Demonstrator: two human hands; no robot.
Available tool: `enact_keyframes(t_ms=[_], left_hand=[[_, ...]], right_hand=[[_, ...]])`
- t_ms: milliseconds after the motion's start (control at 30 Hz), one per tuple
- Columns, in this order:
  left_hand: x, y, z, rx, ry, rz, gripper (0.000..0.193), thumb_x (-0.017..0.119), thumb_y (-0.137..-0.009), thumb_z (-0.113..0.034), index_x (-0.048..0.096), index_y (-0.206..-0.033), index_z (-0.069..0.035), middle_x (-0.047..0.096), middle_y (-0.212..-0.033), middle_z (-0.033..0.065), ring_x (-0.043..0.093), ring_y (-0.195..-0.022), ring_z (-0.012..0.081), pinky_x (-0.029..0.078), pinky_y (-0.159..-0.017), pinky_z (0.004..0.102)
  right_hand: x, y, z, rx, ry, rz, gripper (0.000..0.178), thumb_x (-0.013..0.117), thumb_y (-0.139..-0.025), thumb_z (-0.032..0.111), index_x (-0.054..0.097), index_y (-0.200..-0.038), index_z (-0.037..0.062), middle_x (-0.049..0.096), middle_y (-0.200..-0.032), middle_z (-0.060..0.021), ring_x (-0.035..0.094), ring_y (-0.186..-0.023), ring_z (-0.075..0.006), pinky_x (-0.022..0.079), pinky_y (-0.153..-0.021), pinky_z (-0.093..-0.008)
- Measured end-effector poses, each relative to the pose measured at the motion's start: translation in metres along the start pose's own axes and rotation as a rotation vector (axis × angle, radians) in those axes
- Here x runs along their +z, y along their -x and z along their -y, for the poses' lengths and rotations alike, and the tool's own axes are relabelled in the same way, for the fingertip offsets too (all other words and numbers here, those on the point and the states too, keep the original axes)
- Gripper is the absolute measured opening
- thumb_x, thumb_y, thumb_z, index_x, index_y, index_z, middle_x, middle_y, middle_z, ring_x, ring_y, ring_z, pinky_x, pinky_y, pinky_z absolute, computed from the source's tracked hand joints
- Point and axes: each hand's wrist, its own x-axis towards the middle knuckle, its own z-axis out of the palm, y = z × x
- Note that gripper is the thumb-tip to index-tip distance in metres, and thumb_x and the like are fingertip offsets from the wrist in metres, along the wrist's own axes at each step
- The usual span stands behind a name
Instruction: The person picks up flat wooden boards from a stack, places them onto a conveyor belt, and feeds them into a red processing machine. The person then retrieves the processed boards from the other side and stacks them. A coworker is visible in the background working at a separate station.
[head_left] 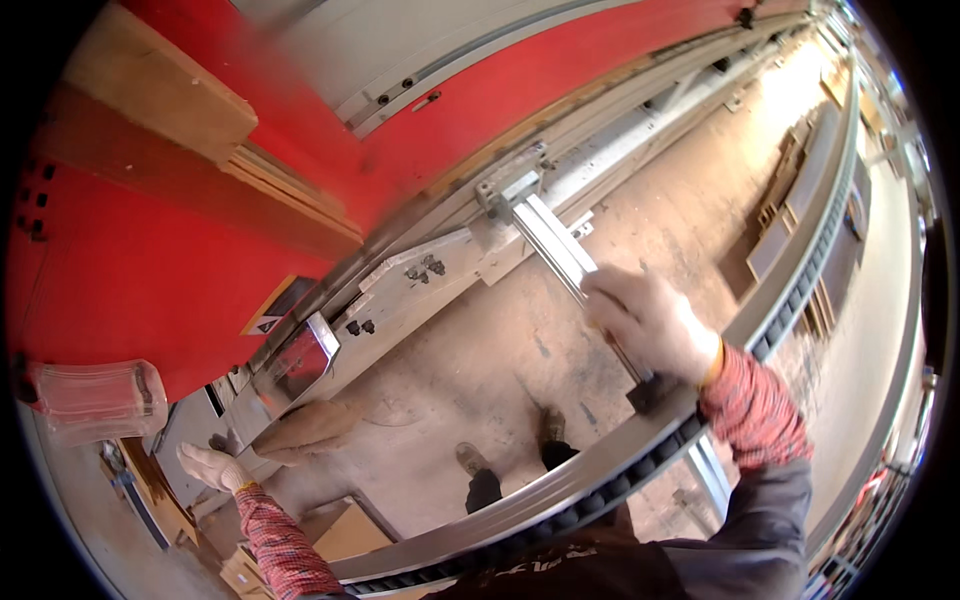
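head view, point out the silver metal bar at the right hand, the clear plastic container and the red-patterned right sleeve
Silver metal bar (551, 240): head view, bare length beyond the right hand (648, 322).
Clear plastic container (103, 398): head view, side wall.
Red-patterned right sleeve (755, 408): head view, middle.

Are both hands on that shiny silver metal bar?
No, only the white-gloved right hand is on the long silver metal bar; the white-gloved left hand is away from it.

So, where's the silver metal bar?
In the head view, the silver metal bar is right of centre, between the red machine and roller rail, with the right hand on it.
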Motion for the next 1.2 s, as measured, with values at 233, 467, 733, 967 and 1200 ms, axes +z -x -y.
enact_keyframes(t_ms=[233,467,733,967,1200], left_hand=[[0.002,-0.018,0.026,-0.063,0.106,0.009,0.060,0.050,-0.109,-0.045,0.053,-0.149,-0.001,0.057,-0.140,0.0159,0.071,-0.102,0.0274,0.066,-0.068,0.0355],[0.017,0.013,-0.015,-0.281,0.376,0.065,0.051,0.050,-0.108,-0.035,0.053,-0.148,-0.004,0.057,-0.141,0.0150,0.069,-0.106,0.0282,0.064,-0.074,0.0350],[0.024,0.002,0.033,0.648,-0.611,0.039,0.041,0.073,-0.090,-0.031,0.067,-0.123,-0.007,0.069,-0.121,0.0155,0.061,-0.125,0.0352,0.047,-0.111,0.0524],[-0.015,0.003,-0.015,0.162,-0.148,0.072,0.043,0.050,-0.103,-0.041,0.065,-0.118,-0.003,0.061,-0.131,0.0210,0.053,-0.128,0.0404,0.041,-0.110,0.0487],[-0.101,-0.016,0.032,0.235,0.359,0.447,0.061,0.062,-0.101,-0.047,0.053,-0.142,-0.002,0.051,-0.150,0.0243,0.043,-0.142,0.0437,0.037,-0.119,0.0488]], right_hand=[[-0.012,0.002,-0.021,-0.264,0.541,-0.013,0.018,0.068,-0.096,0.015,0.071,-0.112,0.0100,0.068,-0.078,-0.0110,0.070,-0.067,-0.0326,0.056,-0.061,-0.0424],[-0.010,-0.005,-0.015,-0.089,0.645,0.003,0.019,0.071,-0.095,0.018,0.071,-0.113,0.0111,0.069,-0.079,-0.0128,0.071,-0.068,-0.0325,0.057,-0.063,-0.0427],[-0.008,-0.007,-0.065,-0.220,0.421,-0.322,0.023,0.061,-0.102,0.011,0.070,-0.119,-0.0013,0.074,-0.101,-0.0243,0.074,-0.091,-0.0408,0.057,-0.082,-0.0443],[0.147,0.095,0.095,-0.240,0.153,-0.262,0.021,0.059,-0.103,0.015,0.068,-0.113,-0.0007,0.068,-0.084,-0.0164,0.067,-0.071,-0.0274,0.052,-0.067,-0.0410],[0.353,0.219,0.175,-0.684,0.336,-0.236,0.021,0.066,-0.092,0.009,0.070,-0.110,0.0000,0.069,-0.090,-0.0215,0.064,-0.079,-0.0432,0.053,-0.076,-0.0487]])
